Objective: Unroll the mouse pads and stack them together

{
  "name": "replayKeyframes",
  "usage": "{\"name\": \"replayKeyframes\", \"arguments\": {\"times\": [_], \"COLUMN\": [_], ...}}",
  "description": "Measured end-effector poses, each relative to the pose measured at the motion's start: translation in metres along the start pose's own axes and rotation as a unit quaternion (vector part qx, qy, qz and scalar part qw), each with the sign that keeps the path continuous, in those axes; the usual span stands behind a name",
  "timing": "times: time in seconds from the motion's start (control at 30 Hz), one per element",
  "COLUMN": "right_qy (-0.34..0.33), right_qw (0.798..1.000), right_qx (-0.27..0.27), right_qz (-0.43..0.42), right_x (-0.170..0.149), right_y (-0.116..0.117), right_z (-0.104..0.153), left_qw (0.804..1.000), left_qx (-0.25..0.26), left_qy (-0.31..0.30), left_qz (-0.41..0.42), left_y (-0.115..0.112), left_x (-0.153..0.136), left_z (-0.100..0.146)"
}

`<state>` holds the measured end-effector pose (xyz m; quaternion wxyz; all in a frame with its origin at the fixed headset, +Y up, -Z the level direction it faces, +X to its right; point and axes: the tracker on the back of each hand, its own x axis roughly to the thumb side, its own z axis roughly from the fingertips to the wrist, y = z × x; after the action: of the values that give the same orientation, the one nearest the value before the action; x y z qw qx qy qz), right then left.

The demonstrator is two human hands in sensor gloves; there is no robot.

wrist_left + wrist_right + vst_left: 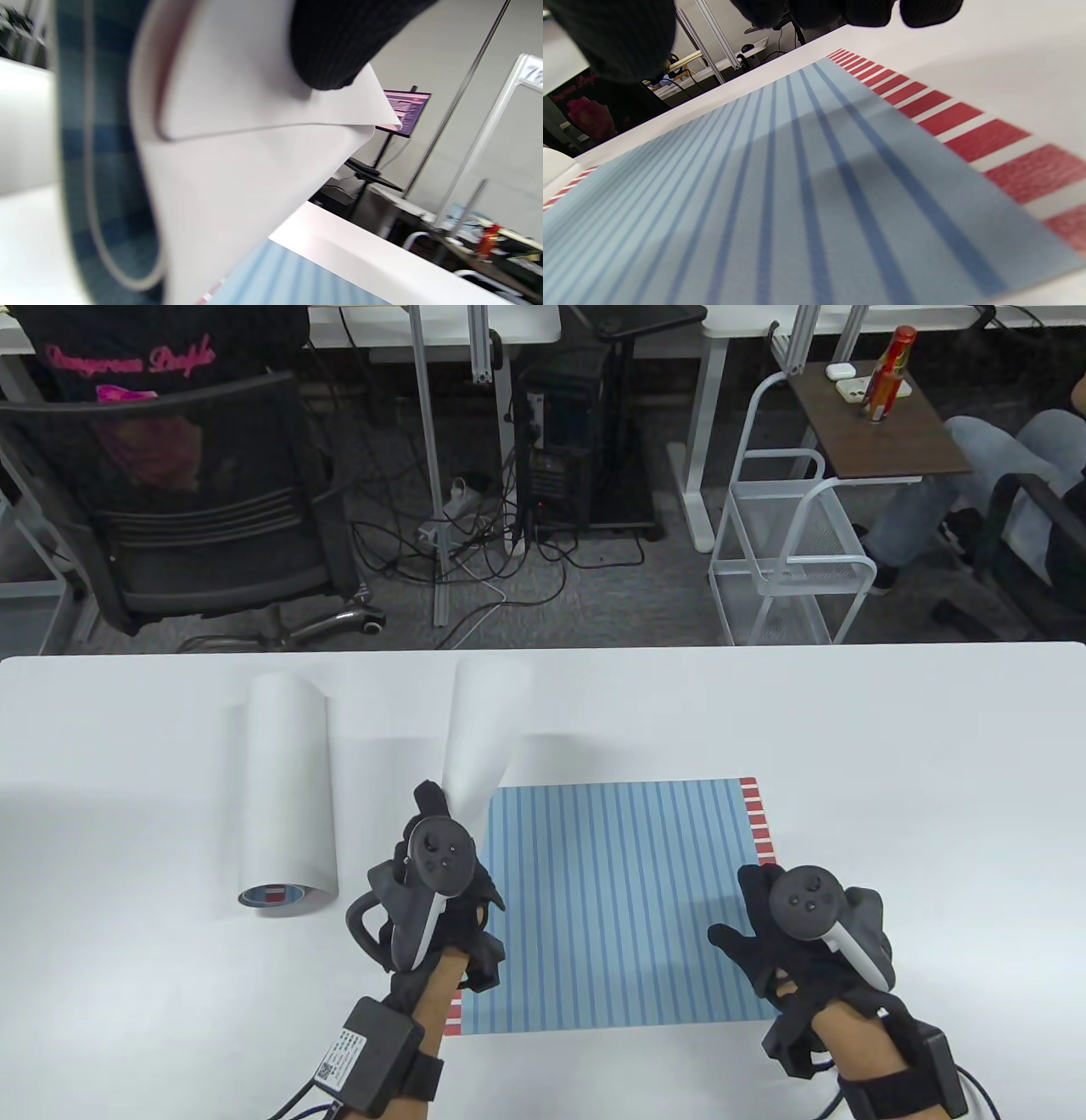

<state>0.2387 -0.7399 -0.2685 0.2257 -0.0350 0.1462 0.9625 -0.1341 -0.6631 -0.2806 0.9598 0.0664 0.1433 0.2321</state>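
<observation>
A blue striped mouse pad (619, 899) with red-and-white end bands lies flat on the white table (891, 746). My left hand (437, 823) grips a rolled pad (484, 729) with its white back outward and holds it tilted up over the flat pad's left edge. In the left wrist view a fingertip (339, 42) presses on this roll (237, 178), whose open end shows blue stripes inside. My right hand (764, 916) is spread over the flat pad's near right corner. In the right wrist view its fingertips (925, 10) hang just above the pad (797, 190). A second rolled pad (287, 789) lies on the table at the left.
The table's far edge (543, 651) runs across the table view. Beyond it stand an office chair (204, 509), a white wire cart (789, 551) and a tangle of cables (475, 543) on the floor. Bare tabletop lies to the right of the flat pad.
</observation>
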Motion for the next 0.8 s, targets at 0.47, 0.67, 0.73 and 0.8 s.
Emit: {"name": "replayKeyframes", "arguments": {"times": [0.47,0.67,0.73,0.8], "right_qy": [-0.062,-0.071,-0.061,-0.058], "right_qw": [0.946,0.886,0.874,0.874], "right_qx": [0.097,0.157,0.162,0.152], "right_qz": [-0.302,-0.43,-0.454,-0.457], "right_x": [0.058,0.067,0.065,0.063], "right_y": [0.021,0.039,0.042,0.041], "right_z": [-0.01,-0.013,-0.014,-0.014], "left_qw": [0.88,0.806,0.797,0.787], "left_qx": [-0.335,-0.44,-0.449,-0.463], "left_qy": [-0.082,-0.092,-0.095,-0.099], "left_qz": [0.325,0.385,0.392,0.396], "left_y": [-0.056,-0.077,-0.08,-0.083], "left_x": [-0.01,-0.004,-0.002,0.0], "left_z": [0.016,0.026,0.028,0.028]}}
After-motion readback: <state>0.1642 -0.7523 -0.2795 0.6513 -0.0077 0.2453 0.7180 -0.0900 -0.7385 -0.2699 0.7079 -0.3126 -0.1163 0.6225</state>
